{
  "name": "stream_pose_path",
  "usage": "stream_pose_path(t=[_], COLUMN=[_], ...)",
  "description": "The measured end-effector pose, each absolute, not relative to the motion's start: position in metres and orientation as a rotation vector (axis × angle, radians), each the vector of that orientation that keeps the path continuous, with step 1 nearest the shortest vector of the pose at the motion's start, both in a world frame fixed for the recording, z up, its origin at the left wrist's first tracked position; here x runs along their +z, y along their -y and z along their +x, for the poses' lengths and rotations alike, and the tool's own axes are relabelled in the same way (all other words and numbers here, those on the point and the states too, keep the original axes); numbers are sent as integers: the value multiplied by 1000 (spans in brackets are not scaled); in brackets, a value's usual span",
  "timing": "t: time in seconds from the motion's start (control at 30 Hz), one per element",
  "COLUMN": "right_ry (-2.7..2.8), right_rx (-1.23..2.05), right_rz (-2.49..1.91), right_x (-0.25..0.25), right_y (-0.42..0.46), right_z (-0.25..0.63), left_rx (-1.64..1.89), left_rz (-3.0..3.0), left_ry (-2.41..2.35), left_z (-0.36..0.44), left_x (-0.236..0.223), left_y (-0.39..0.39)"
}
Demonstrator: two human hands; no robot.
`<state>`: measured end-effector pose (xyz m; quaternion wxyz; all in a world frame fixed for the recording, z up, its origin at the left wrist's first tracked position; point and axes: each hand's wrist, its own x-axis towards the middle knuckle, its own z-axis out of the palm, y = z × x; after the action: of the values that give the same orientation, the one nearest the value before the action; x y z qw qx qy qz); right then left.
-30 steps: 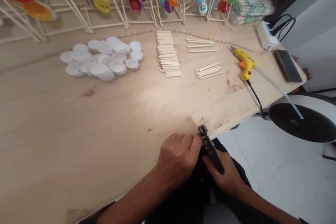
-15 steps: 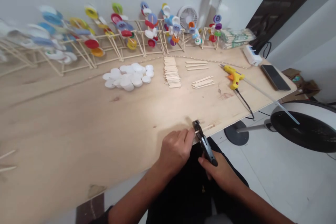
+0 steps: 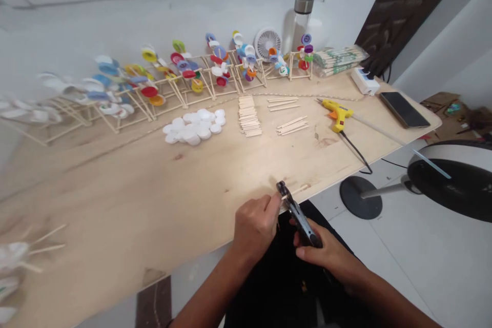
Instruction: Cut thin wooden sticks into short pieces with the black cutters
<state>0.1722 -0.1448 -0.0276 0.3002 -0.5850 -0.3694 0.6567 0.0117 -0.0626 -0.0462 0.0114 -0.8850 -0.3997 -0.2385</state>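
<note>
Wooden table (image 3: 126, 200), thin stick (image 3: 300, 190) across the pliers (image 3: 296, 215): slip, split and flyaway risk.
Right hand (image 3: 328, 253) nearest, fingers curled around the pliers' handles; squeeze force, cannot tell. Left hand (image 3: 253, 223), left of the pliers, fingers closed on one end of the thin stick, just beside the metal head; a slip could nip a fingertip. Thin stick's free end points right of the pliers; loose left hold could let it twist, hard squeeze could split it or fling that end. Beyond and right of the pliers, glue gun (image 3: 338, 114) has its cord (image 3: 358, 151) and clear rod (image 3: 434, 165) past the table edge; snagging either could drag it off.
</note>
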Motion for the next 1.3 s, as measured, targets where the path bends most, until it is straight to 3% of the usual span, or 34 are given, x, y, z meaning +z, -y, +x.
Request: stream_pose_path(t=[0.4, 0.9, 1.3], right_ry=[1235, 1191, 1381], right_rx=[1550, 1568, 1308], right_rz=[-1704, -1739, -1931], right_x=[-35, -38, -27], right_y=[145, 150, 149], right_z=[174, 170, 167], left_rx=[-788, -566, -851], left_rz=[-2730, -2721, -2851], left_ry=[1248, 802, 907], left_z=[16, 9, 5], left_x=[-47, -39, -40], left_y=[69, 56, 53])
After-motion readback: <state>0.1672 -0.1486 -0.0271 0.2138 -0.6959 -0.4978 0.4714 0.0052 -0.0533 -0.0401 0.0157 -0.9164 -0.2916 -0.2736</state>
